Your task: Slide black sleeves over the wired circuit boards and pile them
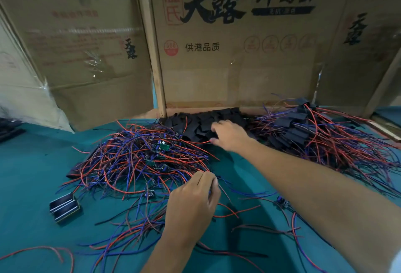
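Right hand (230, 135) reaches into the far black sleeves (195, 123), fingers curled among them; left hand (193, 203) pinches tangled wires (138, 160).

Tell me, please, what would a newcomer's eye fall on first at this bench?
The tangle of red and blue wired circuit boards sprawls mid-table, where the left hand pinches wires. Behind it, the right hand reaches into a heap of black sleeves; sleeved boards pile right.

Printed cardboard boxes (227, 55) (upright) behind teal tabletop (32, 175)
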